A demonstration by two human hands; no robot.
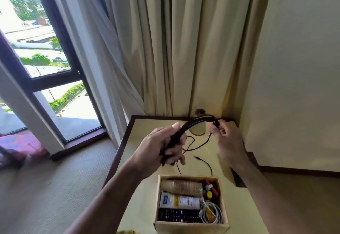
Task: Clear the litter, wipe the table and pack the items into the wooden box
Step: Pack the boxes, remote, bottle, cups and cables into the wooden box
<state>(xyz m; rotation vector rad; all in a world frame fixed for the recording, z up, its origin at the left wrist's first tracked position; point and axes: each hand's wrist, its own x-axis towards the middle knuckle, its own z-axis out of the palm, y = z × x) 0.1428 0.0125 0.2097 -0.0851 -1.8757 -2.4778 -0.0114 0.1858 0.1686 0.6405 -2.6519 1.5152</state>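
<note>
A black cable [195,121] is looped in several strands above the pale table [139,160]. My left hand [160,149] grips one end of the bundle, and my right hand [226,138] pinches the other end near the back corner. Loose cable trails down onto the table, its plug end [196,157] lying free. The wooden box [191,226] stands at the table's front. It holds a stack of paper cups [184,187], a white tube [179,201], a black remote [179,215], a coiled white cable [211,211] and small red and yellow items [210,190].
A paper cup [197,129] stands at the back of the table, partly behind the cable. Curtains [165,50] hang just behind the table, and a wall [294,68] is on the right. A window [36,50] and carpet [46,197] lie to the left.
</note>
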